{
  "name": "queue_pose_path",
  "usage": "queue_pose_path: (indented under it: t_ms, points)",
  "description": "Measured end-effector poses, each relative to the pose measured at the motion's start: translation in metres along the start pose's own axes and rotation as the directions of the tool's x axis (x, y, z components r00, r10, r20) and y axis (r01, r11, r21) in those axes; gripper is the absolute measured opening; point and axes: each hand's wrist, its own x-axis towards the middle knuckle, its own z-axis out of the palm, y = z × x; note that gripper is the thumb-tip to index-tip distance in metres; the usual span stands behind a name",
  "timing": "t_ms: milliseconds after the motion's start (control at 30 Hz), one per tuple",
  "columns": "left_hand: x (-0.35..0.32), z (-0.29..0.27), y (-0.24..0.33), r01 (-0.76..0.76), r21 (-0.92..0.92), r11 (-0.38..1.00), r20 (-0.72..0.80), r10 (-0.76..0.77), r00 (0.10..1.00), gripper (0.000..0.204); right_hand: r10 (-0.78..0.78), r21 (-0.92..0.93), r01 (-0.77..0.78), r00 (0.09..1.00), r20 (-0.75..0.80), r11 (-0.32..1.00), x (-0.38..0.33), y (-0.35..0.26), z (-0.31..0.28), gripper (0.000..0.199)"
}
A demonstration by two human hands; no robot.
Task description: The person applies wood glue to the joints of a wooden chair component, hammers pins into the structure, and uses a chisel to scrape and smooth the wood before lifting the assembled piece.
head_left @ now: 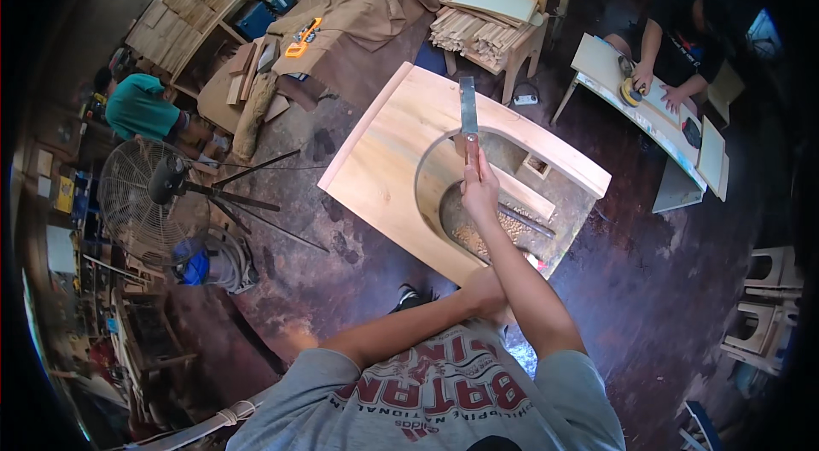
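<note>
My right hand point(480, 190) is closed around the brown handle of a tool with a flat steel blade point(468, 103); its exact kind is unclear. The blade points away from me, over the far part of a pale wooden panel point(384, 165) with a large rounded cutout. My left hand point(486, 292) is at the panel's near edge, partly behind my right forearm, its fingers hidden. Through the cutout show a wooden strip point(512, 186), a dark rod point(527, 221) and scattered wood chips point(472, 238).
A pedestal fan point(158, 195) stands at left, near a person in teal point(141, 110). At right, another person holds a sander point(631, 93) on a panel-topped table point(597, 67). Stacked wooden strips point(465, 33) lie on a stand at the back, beside a cloth-covered bench point(375, 16).
</note>
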Motion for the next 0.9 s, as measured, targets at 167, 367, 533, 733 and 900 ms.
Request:
queue_pose_path:
  t_ms: [167,367,533,733,900]
  points:
    - [-0.001,-0.003,0.003,0.068,0.012,0.998,0.035,-0.068,0.997,0.074,-0.033,-0.136,0.034,0.999,0.015,0.99,0.012,0.006,0.0,0.06]
    - [-0.002,-0.008,0.003,-0.047,-0.087,0.995,-0.107,0.037,0.994,0.066,-0.054,-0.17,0.051,0.999,-0.01,0.984,0.017,0.015,0.005,0.057]
    - [-0.001,-0.004,0.0,-0.113,-0.036,0.993,-0.23,0.102,0.968,0.056,0.01,-0.018,-0.01,1.0,0.001,1.0,0.008,-0.006,0.003,0.056]
    - [-0.004,-0.004,0.003,-0.053,-0.049,0.997,-0.164,0.044,0.985,0.049,0.129,-0.031,-0.129,0.991,0.031,0.991,-0.001,-0.024,-0.005,0.057]
    - [-0.004,-0.002,0.0,-0.046,-0.005,0.999,-0.09,0.045,0.995,0.051,0.081,-0.033,-0.08,0.996,0.03,0.996,0.019,-0.021,0.0,0.056]
